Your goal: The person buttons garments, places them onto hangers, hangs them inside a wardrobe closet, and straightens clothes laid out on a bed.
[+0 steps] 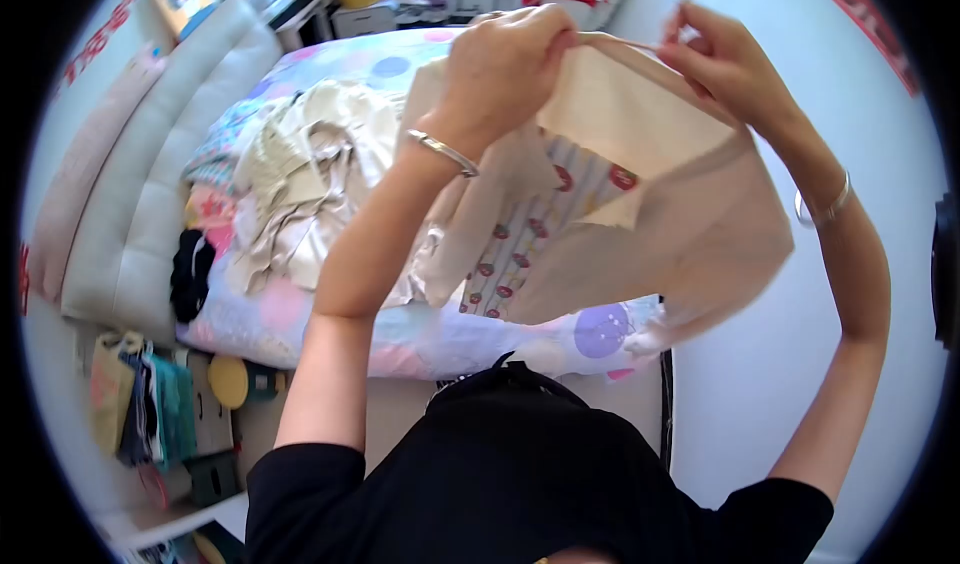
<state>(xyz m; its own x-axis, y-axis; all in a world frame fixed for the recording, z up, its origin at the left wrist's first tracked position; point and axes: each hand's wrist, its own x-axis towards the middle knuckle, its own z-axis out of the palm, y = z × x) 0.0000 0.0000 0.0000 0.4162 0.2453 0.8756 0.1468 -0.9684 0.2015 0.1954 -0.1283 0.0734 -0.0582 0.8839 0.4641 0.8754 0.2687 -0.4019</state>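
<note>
A cream garment (700, 204) with a patterned panel of red motifs hangs spread in the air over the bed. My left hand (515, 64) is closed on its upper edge, back of the hand toward me. My right hand (715, 59) pinches the garment's edge farther right, and a thin stretch of cloth runs taut between the two hands. Below them the garment falls in loose folds, its lower right part blurred. To the left, a crumpled heap of cream clothes (320, 164) lies on the bed.
The bed (420, 349) has a pastel spotted cover and a padded headboard (140, 194) at left. A black cloth (190, 274) lies by the headboard. Bags (150, 404) and a yellow round object (229, 381) stand at lower left. A chest and shelves are behind.
</note>
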